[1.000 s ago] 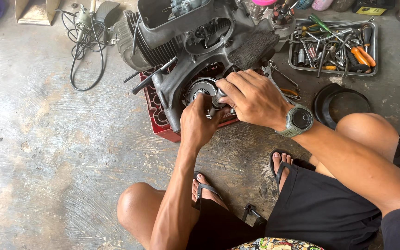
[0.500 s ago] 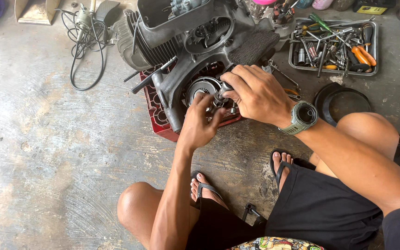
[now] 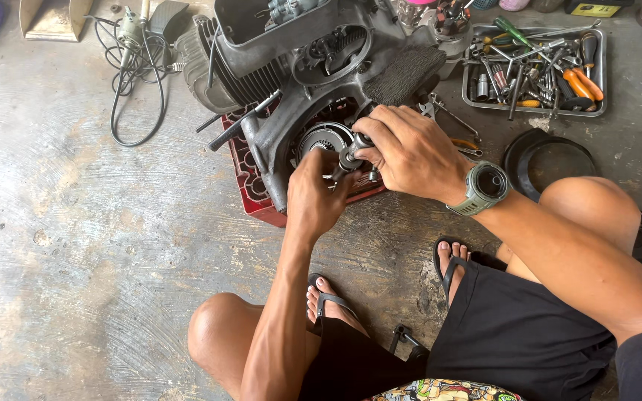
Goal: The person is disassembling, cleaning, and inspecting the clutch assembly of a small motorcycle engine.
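A small metal tool (image 3: 351, 157) is pressing toward the round hub (image 3: 322, 139) in the open side of the engine (image 3: 299, 67), which is lying on a red crate (image 3: 250, 174) on the floor (image 3: 76, 223), probably to lift it off the concrete. The right hand (image 3: 410, 152) is closing its fingers around the tool from above, while the left hand (image 3: 317, 197) is gripping it from below, seemingly to steady it. A tray (image 3: 600, 82) of screwdrivers and sockets is sitting near the floor's far right edge, within reach, with a black cover (image 3: 551, 160) just in front of it. Coiled cable (image 3: 131, 67) is lying to the engine's left.
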